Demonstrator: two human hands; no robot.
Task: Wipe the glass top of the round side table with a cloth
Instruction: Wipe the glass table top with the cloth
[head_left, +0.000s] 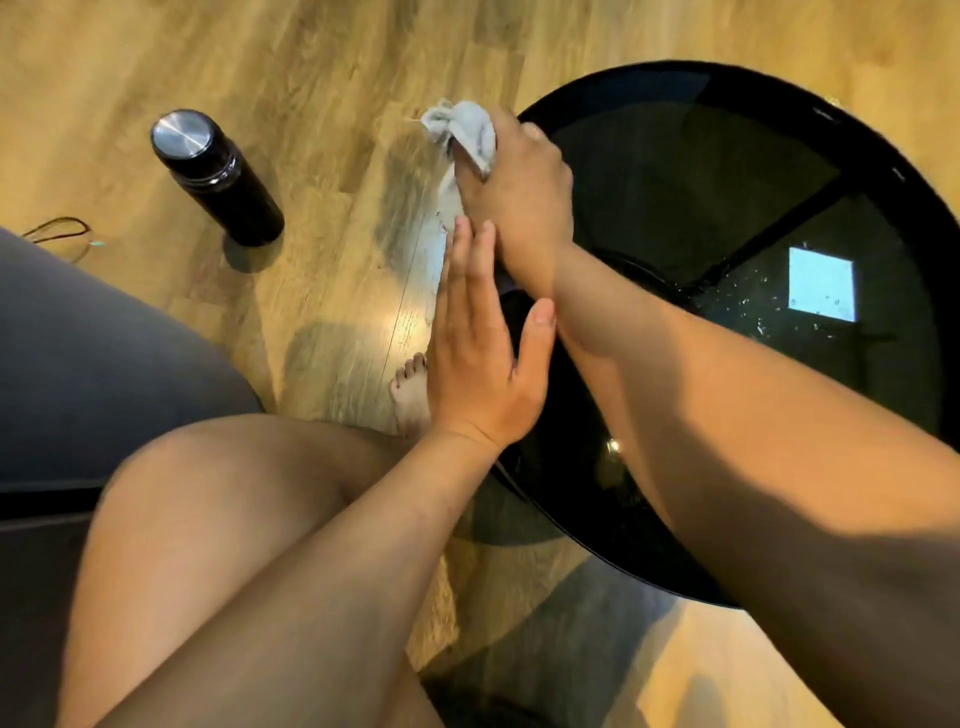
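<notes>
The round side table (675, 88) has a dark glass top with a black rim and fills the right side. Small specks and droplets lie on the glass near a bright square reflection. My right hand (519, 202) grips a bunched grey cloth (467, 132) at the table's left edge, with part of the cloth hanging over the rim. My left hand (483, 353) is held flat with straight fingers just beside the left rim, below my right wrist, holding nothing.
A black flask (215, 176) with a steel lid stands on the wooden floor to the left. A thin cord (57, 234) lies near a grey sofa (104, 364) at the left. My bare knee and foot (410, 389) are beside the table.
</notes>
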